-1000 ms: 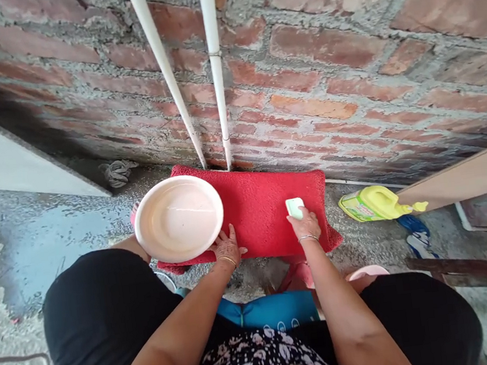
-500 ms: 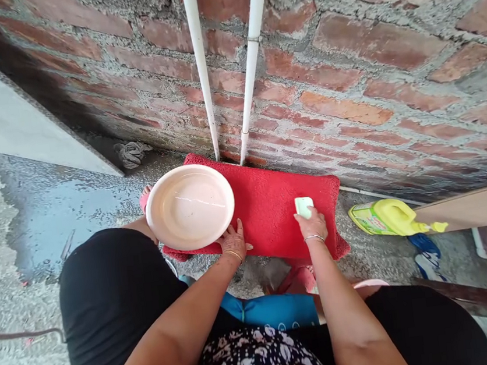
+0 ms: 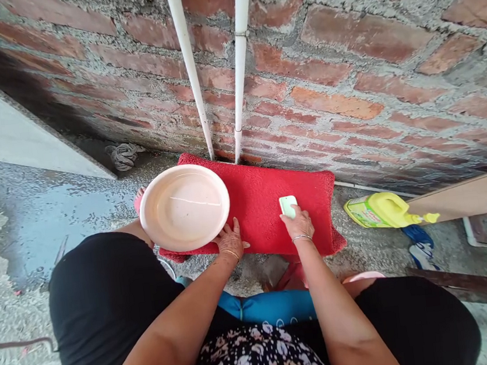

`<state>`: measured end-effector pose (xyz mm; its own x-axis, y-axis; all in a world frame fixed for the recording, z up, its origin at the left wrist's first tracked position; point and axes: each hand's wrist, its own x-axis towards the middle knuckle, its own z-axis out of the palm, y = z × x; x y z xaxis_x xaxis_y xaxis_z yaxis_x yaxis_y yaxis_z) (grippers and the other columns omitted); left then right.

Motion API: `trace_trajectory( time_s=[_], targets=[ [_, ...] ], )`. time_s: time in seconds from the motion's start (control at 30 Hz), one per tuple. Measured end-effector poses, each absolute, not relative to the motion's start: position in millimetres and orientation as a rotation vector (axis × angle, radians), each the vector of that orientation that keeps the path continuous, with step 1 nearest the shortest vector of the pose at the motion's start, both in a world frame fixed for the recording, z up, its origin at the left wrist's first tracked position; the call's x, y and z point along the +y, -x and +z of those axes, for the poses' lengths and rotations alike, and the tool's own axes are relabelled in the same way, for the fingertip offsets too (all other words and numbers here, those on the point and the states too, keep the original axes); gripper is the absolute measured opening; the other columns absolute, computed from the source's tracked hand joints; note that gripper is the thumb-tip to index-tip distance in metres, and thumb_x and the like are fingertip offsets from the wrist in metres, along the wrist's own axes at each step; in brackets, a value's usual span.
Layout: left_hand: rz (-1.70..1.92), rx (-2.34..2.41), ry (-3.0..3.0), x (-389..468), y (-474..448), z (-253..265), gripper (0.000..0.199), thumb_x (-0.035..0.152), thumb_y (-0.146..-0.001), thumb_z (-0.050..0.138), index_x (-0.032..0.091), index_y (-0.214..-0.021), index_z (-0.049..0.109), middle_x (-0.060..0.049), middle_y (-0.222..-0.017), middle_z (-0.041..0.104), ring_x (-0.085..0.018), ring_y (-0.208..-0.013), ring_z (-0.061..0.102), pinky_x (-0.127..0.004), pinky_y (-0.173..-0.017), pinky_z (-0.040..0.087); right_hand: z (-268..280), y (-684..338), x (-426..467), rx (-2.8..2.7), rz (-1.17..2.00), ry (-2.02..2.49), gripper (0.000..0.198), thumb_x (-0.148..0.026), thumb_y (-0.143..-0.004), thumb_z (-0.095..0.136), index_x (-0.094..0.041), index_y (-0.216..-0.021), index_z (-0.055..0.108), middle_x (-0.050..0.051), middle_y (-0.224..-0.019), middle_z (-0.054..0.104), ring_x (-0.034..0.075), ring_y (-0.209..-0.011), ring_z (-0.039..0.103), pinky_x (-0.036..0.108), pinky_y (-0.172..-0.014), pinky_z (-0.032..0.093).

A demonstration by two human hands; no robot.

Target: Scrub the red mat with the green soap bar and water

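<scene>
Pale green block (image 3: 289, 205) is on the red mat (image 3: 259, 210), toward the mat's right end as the person faces it. Right hand (image 3: 300, 223) has hold of it: thumb and fingers close on the near end, far end sticking out. From here I can't tell if it's soap or a brush. Left hand (image 3: 229, 240) grips nothing: fingers spread at the mat's near edge, just beside the basin. Can't tell if they touch the basin.

Basin (image 3: 187, 243) is pale pink, clear liquid inside, on the mat's left end. Yellow jug (image 3: 374, 212) is on the floor off the mat's right end, with a blue-and-white item (image 3: 420, 249) farther out from the mat. Two white pipes (image 3: 185, 54) run down the brick wall (image 3: 327, 32) to behind the mat's far edge. Off the mat's left end: grey rope-like bundle (image 3: 123, 156), then a pale slab (image 3: 21, 128) farther out, plus wet floor (image 3: 75, 210). Person's black-clad knees (image 3: 107, 297) flank the mat's near side.
</scene>
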<state>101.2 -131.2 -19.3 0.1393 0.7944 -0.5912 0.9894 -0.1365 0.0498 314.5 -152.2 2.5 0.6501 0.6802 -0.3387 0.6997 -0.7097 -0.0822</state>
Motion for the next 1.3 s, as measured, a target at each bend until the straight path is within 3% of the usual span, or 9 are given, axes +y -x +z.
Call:
trace_trajectory(
  time_s=[0.13, 0.37, 0.67, 0.87, 1.1, 1.3],
  targets=[
    [-0.597, 1.713, -2.010, -132, -101, -22, 0.101, 0.065, -0.070, 0.057, 0.023, -0.149, 0.009, -0.026, -0.141, 0.030, -0.047, -0.126, 0.028, -0.070, -0.085, 0.034, 8, -324, -162, 0.996, -0.470, -2.892, 0.062, -0.060, -0.080, 0.048, -0.030, -0.134, 0.043, 0.009, -0.111, 0.051, 0.024, -0.099, 0.054, 0.032, -0.076, 0.042],
    [-0.648, 1.716, -2.032, -131, -101, -20, 0.101, 0.064, -0.070, 0.058, 0.022, -0.149, 0.009, -0.027, -0.142, 0.029, -0.047, -0.125, 0.030, -0.070, -0.084, 0.035, 4, -281, -151, 1.490, -0.594, -2.634, 0.056, -0.057, -0.078, 0.056, -0.036, -0.130, 0.046, 0.004, -0.107, 0.052, 0.019, -0.098, 0.053, 0.028, -0.081, 0.039],
    [-0.641, 1.741, -2.122, -132, -98, -21, 0.099, 0.068, -0.072, 0.051, 0.021, -0.149, 0.009, -0.029, -0.143, 0.025, -0.049, -0.126, 0.028, -0.070, -0.081, 0.036, 15, -321, -179, 1.035, -0.424, -2.850, 0.060, -0.058, -0.080, 0.052, -0.030, -0.132, 0.045, 0.008, -0.107, 0.053, 0.022, -0.096, 0.055, 0.031, -0.079, 0.040],
    [-0.650, 1.755, -2.197, -131, -98, -22, 0.097, 0.071, -0.073, 0.045, 0.020, -0.149, 0.012, -0.033, -0.142, 0.022, -0.052, -0.124, 0.029, -0.072, -0.075, 0.037, 14, -277, -161, 1.487, -0.615, -2.652, 0.053, -0.054, -0.077, 0.057, -0.036, -0.126, 0.048, 0.006, -0.111, 0.052, 0.022, -0.100, 0.051, 0.033, -0.084, 0.037],
    [-0.676, 1.766, -2.210, -131, -97, -27, 0.095, 0.072, -0.075, 0.039, 0.020, -0.149, 0.010, -0.034, -0.143, 0.017, -0.054, -0.123, 0.030, -0.071, -0.073, 0.037, 21, -322, -172, 1.130, -0.771, -2.823, 0.059, -0.052, -0.075, 0.059, -0.037, -0.130, 0.044, 0.005, -0.117, 0.050, 0.023, -0.105, 0.050, 0.034, -0.085, 0.038],
    [-0.705, 1.747, -2.199, -127, -92, -29, 0.100, 0.077, -0.071, 0.036, 0.021, -0.149, 0.008, -0.034, -0.146, 0.010, -0.055, -0.124, 0.028, -0.067, -0.076, 0.038, 31, -302, -156, 1.372, -0.791, -2.770, 0.055, -0.047, -0.078, 0.054, -0.034, -0.130, 0.043, 0.006, -0.120, 0.049, 0.023, -0.106, 0.048, 0.035, -0.085, 0.038]
  ],
)
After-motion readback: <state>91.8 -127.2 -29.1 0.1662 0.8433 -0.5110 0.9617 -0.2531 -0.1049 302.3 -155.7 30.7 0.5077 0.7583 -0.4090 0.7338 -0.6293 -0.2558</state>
